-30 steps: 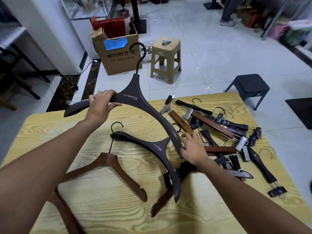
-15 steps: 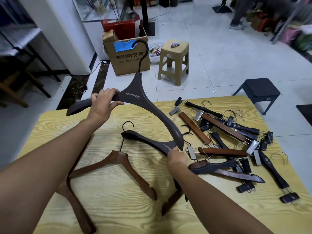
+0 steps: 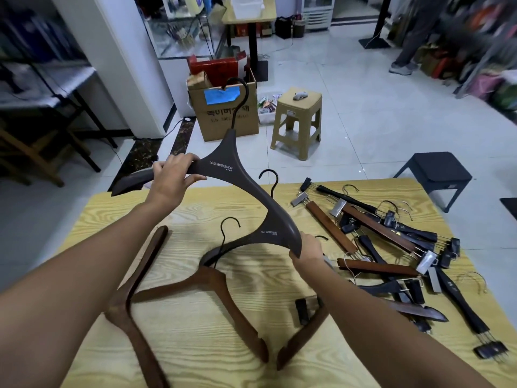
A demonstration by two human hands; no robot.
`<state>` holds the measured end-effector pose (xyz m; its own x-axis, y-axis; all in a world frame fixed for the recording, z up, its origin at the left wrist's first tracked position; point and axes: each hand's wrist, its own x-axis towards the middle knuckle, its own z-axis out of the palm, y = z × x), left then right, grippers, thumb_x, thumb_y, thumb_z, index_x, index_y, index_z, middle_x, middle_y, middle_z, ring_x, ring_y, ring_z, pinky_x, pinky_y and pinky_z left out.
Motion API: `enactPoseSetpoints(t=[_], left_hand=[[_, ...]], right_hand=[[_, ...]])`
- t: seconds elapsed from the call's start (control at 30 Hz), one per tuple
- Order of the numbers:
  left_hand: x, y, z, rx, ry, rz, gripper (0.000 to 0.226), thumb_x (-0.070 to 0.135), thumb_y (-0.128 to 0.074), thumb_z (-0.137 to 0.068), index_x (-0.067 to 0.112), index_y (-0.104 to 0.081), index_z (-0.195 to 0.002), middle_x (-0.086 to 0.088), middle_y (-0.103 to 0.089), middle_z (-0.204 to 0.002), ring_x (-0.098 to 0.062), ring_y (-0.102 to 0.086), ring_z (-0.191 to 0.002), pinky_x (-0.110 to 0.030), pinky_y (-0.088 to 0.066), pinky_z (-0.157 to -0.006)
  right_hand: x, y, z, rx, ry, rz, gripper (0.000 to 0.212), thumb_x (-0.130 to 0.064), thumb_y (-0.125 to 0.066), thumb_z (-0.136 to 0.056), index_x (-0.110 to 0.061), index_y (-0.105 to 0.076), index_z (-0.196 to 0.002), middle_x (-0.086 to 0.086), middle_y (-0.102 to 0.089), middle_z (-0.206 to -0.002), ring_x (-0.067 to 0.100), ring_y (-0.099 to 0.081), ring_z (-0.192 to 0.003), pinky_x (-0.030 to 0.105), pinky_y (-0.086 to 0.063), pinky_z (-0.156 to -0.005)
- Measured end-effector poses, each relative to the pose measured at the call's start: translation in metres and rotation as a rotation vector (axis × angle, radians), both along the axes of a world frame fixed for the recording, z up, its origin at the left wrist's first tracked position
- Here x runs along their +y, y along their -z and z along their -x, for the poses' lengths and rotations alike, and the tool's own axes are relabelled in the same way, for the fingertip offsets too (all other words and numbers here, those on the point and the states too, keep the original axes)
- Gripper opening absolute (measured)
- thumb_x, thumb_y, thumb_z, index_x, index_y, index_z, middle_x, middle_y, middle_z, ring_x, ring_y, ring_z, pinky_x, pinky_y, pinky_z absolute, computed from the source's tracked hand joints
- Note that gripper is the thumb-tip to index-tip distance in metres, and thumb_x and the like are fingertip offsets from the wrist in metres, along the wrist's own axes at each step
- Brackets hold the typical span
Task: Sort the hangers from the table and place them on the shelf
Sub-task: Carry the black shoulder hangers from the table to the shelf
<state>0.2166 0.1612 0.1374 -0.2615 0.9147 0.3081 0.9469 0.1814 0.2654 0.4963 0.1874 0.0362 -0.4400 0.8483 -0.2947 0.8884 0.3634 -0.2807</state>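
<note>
The person stands at the desk (image 3: 181,331) and lifts two dark hangers. The left hand (image 3: 174,177) has its fingers curled around the left arm of the first dark hanger (image 3: 223,161) and holds it high above the desk, hook up. The right hand (image 3: 306,252) grips the second dark hanger (image 3: 260,239) at its right end, just where the first one's lower tip crosses it. Brown hangers (image 3: 212,281) lie flat on the desk under the arms. A pile of clip hangers (image 3: 391,247) lies on the right side of the desk.
</note>
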Motion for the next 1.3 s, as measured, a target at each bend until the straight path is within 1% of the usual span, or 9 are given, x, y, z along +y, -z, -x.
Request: enactPoseSetpoints(t=[0.17,0.3,0.4,0.57,0.73,0.83,0.93,1.07,1.3], left_hand=[[-0.010,-0.029,0.007,0.029,-0.071,-0.002,0.037,0.033,-0.060,-0.086,0.012,-0.055,-0.116,-0.008,-0.060,-0.108,-0.030,-0.048,-0.109,-0.038,-0.023,-0.088],[-0.025,-0.049,0.014,0.021,-0.101,-0.009,0.037,0.032,-0.062,-0.085,0.014,-0.056,-0.117,-0.005,-0.061,-0.110,-0.027,-0.049,-0.110,-0.039,-0.025,-0.089],[-0.041,-0.057,0.016,0.028,-0.152,-0.015,0.035,0.032,-0.063,-0.084,0.015,-0.056,-0.115,-0.004,-0.061,-0.110,-0.026,-0.049,-0.108,-0.038,-0.025,-0.089],[-0.071,-0.056,0.009,0.046,-0.224,-0.028,0.034,0.035,-0.062,-0.085,0.017,-0.057,-0.113,0.000,-0.062,-0.106,-0.022,-0.049,-0.105,-0.035,-0.023,-0.084],[-0.096,-0.055,0.001,0.064,-0.275,-0.026,0.036,0.036,-0.063,-0.084,0.017,-0.056,-0.113,0.003,-0.060,-0.105,-0.019,-0.048,-0.106,-0.027,-0.014,-0.076],[-0.109,-0.055,0.002,0.091,-0.302,-0.017,0.036,0.035,-0.063,-0.084,0.017,-0.057,-0.115,0.003,-0.060,-0.107,-0.020,-0.048,-0.105,-0.026,-0.013,-0.076],[-0.117,-0.057,0.006,0.102,-0.343,-0.010,0.037,0.035,-0.062,-0.084,0.016,-0.057,-0.115,0.002,-0.061,-0.108,-0.022,-0.049,-0.103,-0.027,-0.013,-0.074],[-0.117,-0.057,0.009,0.089,-0.370,0.014,0.035,0.035,-0.060,-0.085,0.015,-0.056,-0.114,-0.002,-0.061,-0.109,-0.023,-0.048,-0.104,-0.031,-0.018,-0.079],[-0.106,-0.054,0.000,0.091,-0.312,0.011,0.036,0.036,-0.059,-0.086,0.015,-0.056,-0.115,0.000,-0.060,-0.108,-0.021,-0.047,-0.104,-0.031,-0.021,-0.085]], right_hand=[[0.028,-0.019,0.008,-0.179,-0.094,-0.034,0.026,-0.014,-0.055,-0.090,-0.008,-0.055,-0.116,0.008,-0.060,-0.095,0.028,-0.059,-0.082,0.030,-0.037,-0.062],[0.038,-0.033,0.005,-0.221,-0.185,-0.150,0.024,-0.015,-0.055,-0.093,-0.007,-0.054,-0.116,0.010,-0.061,-0.110,0.031,-0.062,-0.101,0.033,-0.039,-0.065],[0.044,-0.036,0.006,-0.191,-0.181,-0.172,0.026,-0.022,-0.057,-0.094,-0.008,-0.056,-0.115,0.007,-0.064,-0.102,0.028,-0.064,-0.100,0.031,-0.039,-0.064],[0.039,-0.030,0.009,-0.151,-0.131,-0.243,0.035,-0.023,-0.055,-0.095,-0.011,-0.040,-0.125,0.008,-0.056,-0.123,0.025,-0.063,-0.103,0.030,-0.038,-0.061],[0.035,-0.014,0.011,-0.145,-0.050,-0.140,0.043,-0.025,-0.049,-0.098,-0.008,-0.033,-0.134,0.010,-0.048,-0.134,0.026,-0.059,-0.111,0.031,-0.044,-0.072],[0.039,-0.001,0.009,-0.159,0.024,-0.007,0.033,-0.027,-0.051,-0.097,-0.010,-0.048,-0.125,0.004,-0.060,-0.111,0.021,-0.061,-0.101,0.028,-0.042,-0.068],[0.039,0.010,0.003,-0.270,-0.040,0.017,0.021,-0.020,-0.048,-0.098,-0.013,-0.059,-0.114,-0.002,-0.053,-0.079,0.018,-0.056,-0.080,0.026,-0.041,-0.063],[0.043,0.011,-0.002,-0.345,-0.064,-0.023,0.025,-0.015,-0.045,-0.097,-0.011,-0.053,-0.121,0.001,-0.061,-0.111,0.019,-0.062,-0.097,0.027,-0.046,-0.069],[0.051,0.006,-0.002,-0.229,0.027,-0.099,0.041,-0.026,-0.045,-0.098,-0.007,-0.035,-0.133,0.010,-0.057,-0.122,0.023,-0.059,-0.108,0.029,-0.044,-0.065]])
